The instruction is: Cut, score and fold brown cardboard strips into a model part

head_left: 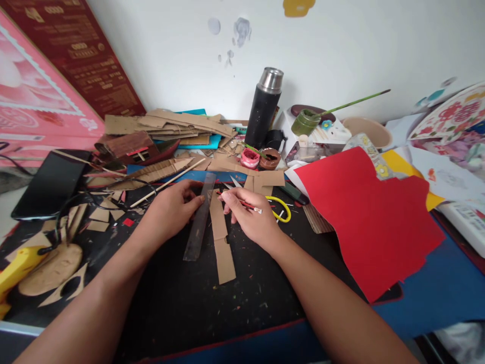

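My left hand is closed at the left edge of a clear plastic ruler, with the thumb and fingers on it. The ruler lies slanted on the black mat. Just right of it rests a long cardboard strip with a small notch in its right side. My right hand pinches a thin red pen, its tip near the upper end of the strip. Scissors with a yellow handle lie beyond my right hand, partly hidden by it.
Red sheet covers the right side. A black flask stands at the back near open paint jars. Cardboard pieces pile up behind. Left are a yellow glue gun, its cable, scraps and a black phone-like slab.
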{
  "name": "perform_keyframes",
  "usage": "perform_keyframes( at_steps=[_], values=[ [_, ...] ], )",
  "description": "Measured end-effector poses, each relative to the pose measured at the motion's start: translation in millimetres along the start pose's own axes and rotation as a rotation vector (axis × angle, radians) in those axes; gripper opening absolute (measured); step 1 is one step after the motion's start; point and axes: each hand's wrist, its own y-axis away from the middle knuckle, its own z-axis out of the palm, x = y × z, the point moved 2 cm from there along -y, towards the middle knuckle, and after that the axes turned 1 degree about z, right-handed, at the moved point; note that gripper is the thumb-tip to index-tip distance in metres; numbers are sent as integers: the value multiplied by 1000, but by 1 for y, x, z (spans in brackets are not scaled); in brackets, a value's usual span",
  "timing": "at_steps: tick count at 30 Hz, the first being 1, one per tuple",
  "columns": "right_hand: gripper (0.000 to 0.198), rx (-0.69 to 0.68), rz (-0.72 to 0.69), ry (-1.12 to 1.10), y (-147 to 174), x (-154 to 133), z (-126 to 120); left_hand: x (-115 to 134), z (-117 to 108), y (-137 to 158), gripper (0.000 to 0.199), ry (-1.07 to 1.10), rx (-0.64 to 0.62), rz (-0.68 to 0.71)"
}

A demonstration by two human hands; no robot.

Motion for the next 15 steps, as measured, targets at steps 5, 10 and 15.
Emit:
perform_keyframes(
  at_steps=[5, 10, 15],
  values=[
    [46, -6, -11, -6, 0, 1, 0, 0, -1, 0, 48, -7, -1, -1],
    [47, -8, -10, 9, 1, 1, 0, 0, 0, 1, 49, -18, -1, -4],
    [46, -13, -23, 5, 1, 1, 1, -1, 0, 0, 50, -19, 8, 1]
  ],
)
